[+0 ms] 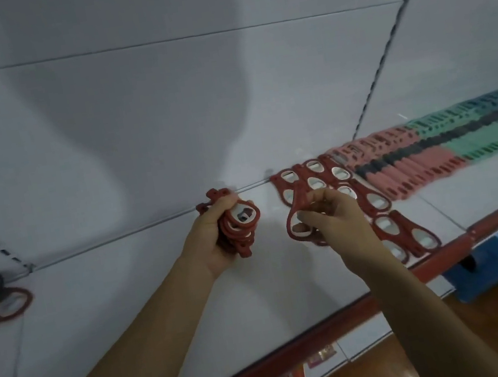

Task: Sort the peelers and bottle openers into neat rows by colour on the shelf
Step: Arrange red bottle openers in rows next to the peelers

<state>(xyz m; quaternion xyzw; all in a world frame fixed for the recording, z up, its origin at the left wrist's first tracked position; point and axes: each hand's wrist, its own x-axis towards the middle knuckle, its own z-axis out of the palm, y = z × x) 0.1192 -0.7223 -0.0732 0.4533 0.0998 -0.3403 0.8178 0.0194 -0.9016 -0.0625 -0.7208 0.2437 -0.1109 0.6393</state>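
- Left hand (217, 242) curls round a stack of red openers (241, 222); right hand (334, 223) pinches a single red opener (299, 201) by its loop.
- White shelf (161, 300) carries everything sorted so far.
- Pink peelers (401, 170) and green peelers (467, 134) lie in rows far right.
- Laid red openers (360, 191) sit just beside the pink ones, under the right hand.
- Openers look light, stiff and smooth; the loop rim probably gives the surest hold, and the stack may fan out.
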